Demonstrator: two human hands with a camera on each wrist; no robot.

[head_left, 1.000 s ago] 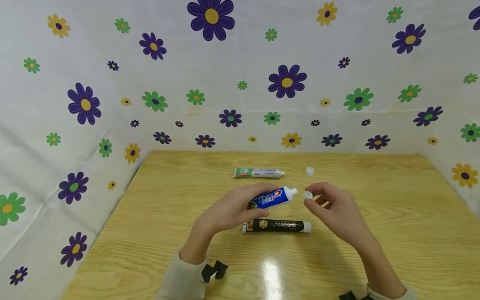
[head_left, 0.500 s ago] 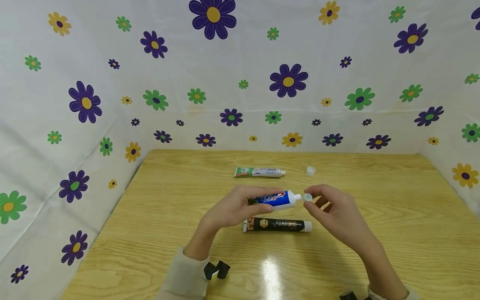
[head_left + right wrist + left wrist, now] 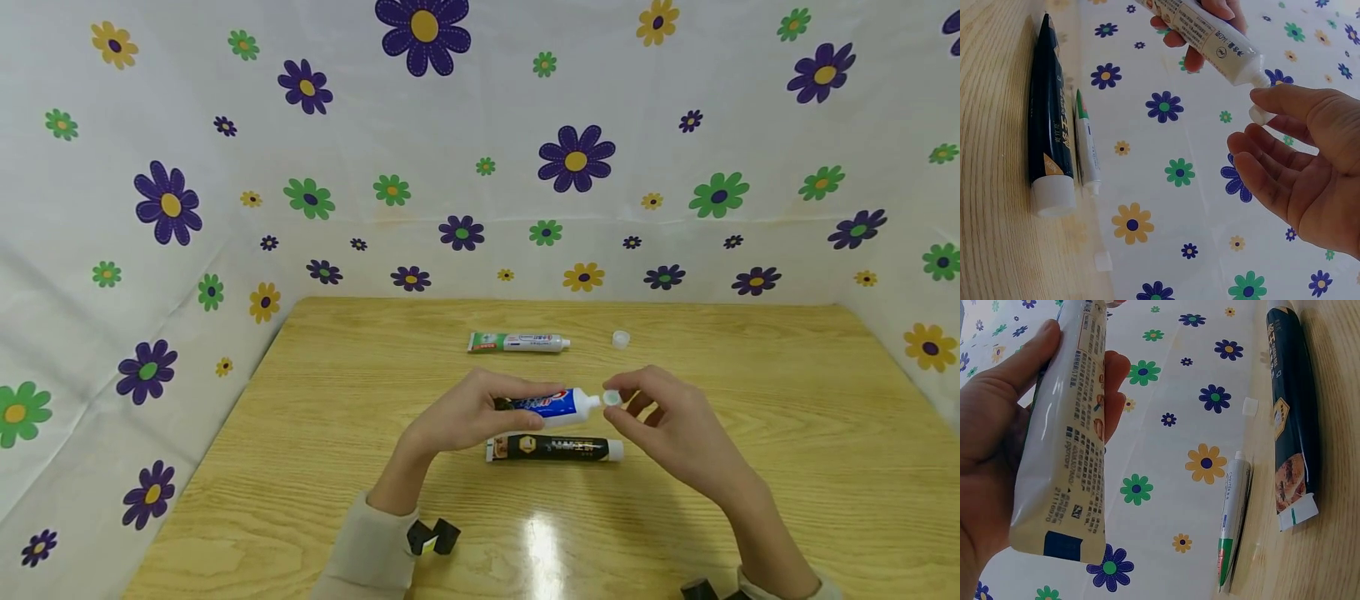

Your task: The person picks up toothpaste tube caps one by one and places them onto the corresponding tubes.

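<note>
My left hand (image 3: 468, 410) grips a blue-and-white toothpaste tube (image 3: 551, 404) above the table, its bare white nozzle pointing right. In the left wrist view the printed back of this toothpaste tube (image 3: 1063, 444) faces the camera, with the thumb on one side and fingers behind. My right hand (image 3: 678, 425) pinches a small white cap (image 3: 612, 398) between thumb and index finger, just off the nozzle's tip. The right wrist view shows the cap (image 3: 1261, 115) beside the nozzle, partly hidden by the thumb, while the other fingers are loosely bent.
A black toothpaste tube (image 3: 558, 448) with its white cap on lies nearer on the table (image 3: 300, 467). Farther back lies a green-and-white toothpaste tube (image 3: 519, 342) without a cap. Another white cap (image 3: 620, 339) rests to its right. A flowered cloth (image 3: 480, 125) stands behind the table.
The left hand has levelled the blue tube and brought its nozzle closer to the cap. The right hand has shifted slightly, still pinching the cap. Things on the table have stayed put.
</note>
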